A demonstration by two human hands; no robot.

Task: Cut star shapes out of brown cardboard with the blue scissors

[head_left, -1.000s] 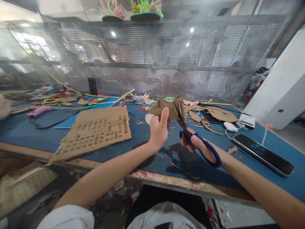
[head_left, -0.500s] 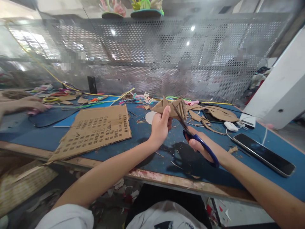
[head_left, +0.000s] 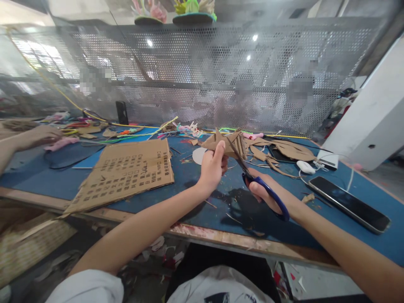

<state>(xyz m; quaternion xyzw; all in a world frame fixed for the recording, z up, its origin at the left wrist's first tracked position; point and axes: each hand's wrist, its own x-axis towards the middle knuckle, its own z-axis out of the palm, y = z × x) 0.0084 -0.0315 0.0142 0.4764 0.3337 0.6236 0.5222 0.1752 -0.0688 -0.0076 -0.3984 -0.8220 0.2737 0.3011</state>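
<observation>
My left hand point(head_left: 212, 168) pinches a small brown cardboard piece point(head_left: 213, 141) with pointed, cut edges, thumb on top, held above the blue table. My right hand point(head_left: 268, 191) grips scissors point(head_left: 274, 199) by their blue handles. Their dark blades reach up and left to the cardboard, touching its right part; how far they are parted is hard to make out. Just left of my left hand, a pale round disc point(head_left: 198, 155) lies on the table, partly covered by the hand.
A printed cardboard sheet point(head_left: 132, 168) lies left of centre. Cardboard offcuts point(head_left: 292, 150), a white earphone case point(head_left: 305, 167) and a phone point(head_left: 349, 204) are on the right. At far left, another person's hand point(head_left: 44, 136) is near a pink item point(head_left: 65, 144). Perforated metal mesh point(head_left: 195, 75) stands behind.
My hands, the cardboard piece and the scissors stay almost in place. At far left, the other person's hand has shifted left, away from the pink item, which now shows more fully.
</observation>
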